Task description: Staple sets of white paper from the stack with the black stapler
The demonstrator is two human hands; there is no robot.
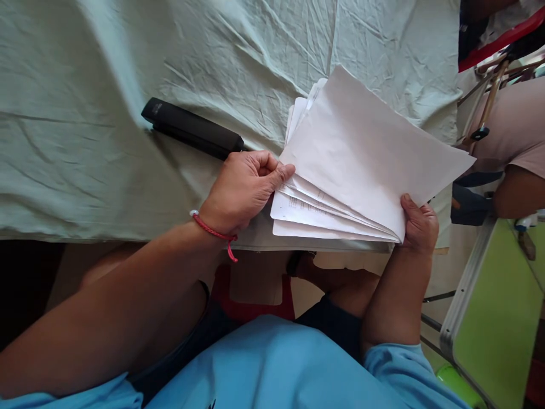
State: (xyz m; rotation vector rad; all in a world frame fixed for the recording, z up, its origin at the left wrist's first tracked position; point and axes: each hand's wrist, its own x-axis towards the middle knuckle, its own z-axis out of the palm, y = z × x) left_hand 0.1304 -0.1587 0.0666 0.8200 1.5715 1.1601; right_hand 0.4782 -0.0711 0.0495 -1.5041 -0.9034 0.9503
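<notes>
A sheaf of white paper sheets [361, 142] is held over the near edge of the cloth-covered table, its sheets fanned apart on the left side. Printed lines show on some of the lower sheets; the top face is blank. My right hand [419, 227] grips the sheaf at its lower right corner, thumb on top. At the left edge, my left hand [251, 184] pinches the sheets between thumb and fingers. Just beyond that hand lies a long black stapler-like object [193, 128], its near end partly hidden behind my knuckles.
A wrinkled pale green cloth [93, 170] covers the table. To the right stands a green table with a metal rim [494, 307]. Another person's leg [517, 119] is at the right edge. Under my legs is a red stool [255, 309].
</notes>
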